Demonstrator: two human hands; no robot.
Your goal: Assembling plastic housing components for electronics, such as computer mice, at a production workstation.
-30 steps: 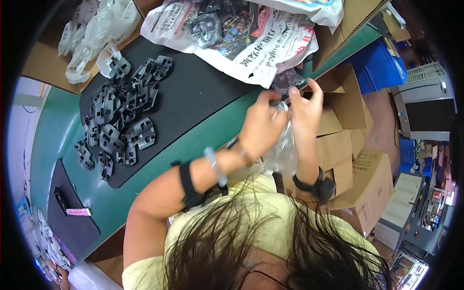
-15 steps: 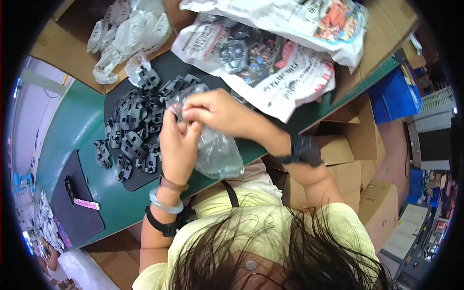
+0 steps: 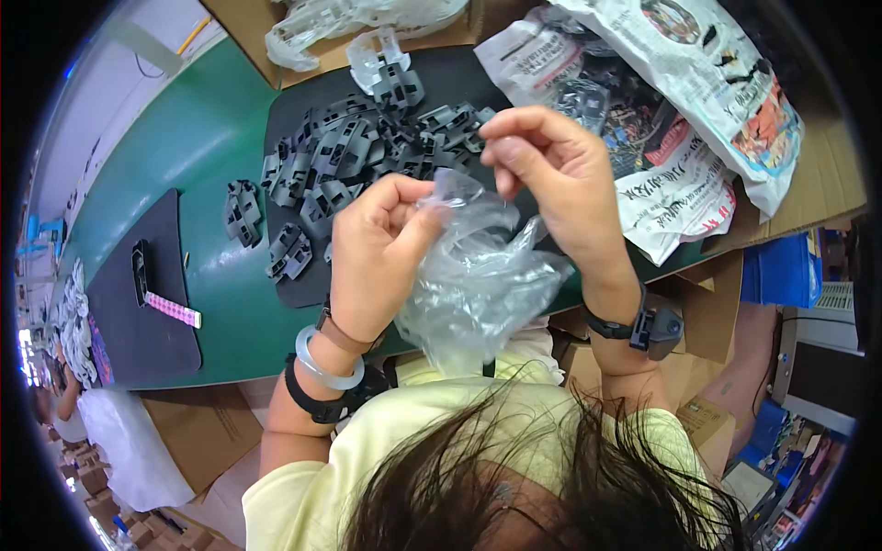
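Observation:
My left hand (image 3: 377, 253) pinches the gathered upper edge of a clear plastic bag (image 3: 482, 289), which hangs down over the table's near edge. The bag looks thin and crumpled, with nothing visible inside. My right hand (image 3: 565, 184) is raised beside the bag's top, its fingers loosely curled and apart, nothing seen between them. Beyond my left hand lies a heap of dark grey molded plastic parts (image 3: 322, 156) on a black mat (image 3: 299, 292). One more part (image 3: 392, 84), partly in clear wrap, sits at the heap's far side.
At the back left an open cardboard box (image 3: 246, 37) holds wrapped pieces. Printed white plastic sacks (image 3: 680, 83) lie at the right. Another dark mat (image 3: 165, 344) bears a black-handled tool (image 3: 141, 271) with a pink checked strip. Cardboard boxes and a blue bin (image 3: 781, 274) are at lower right.
My right hand has come away from the left and moved right, its fingers loosening. My left hand still holds the bag, which is now more spread out. The whole view has shifted.

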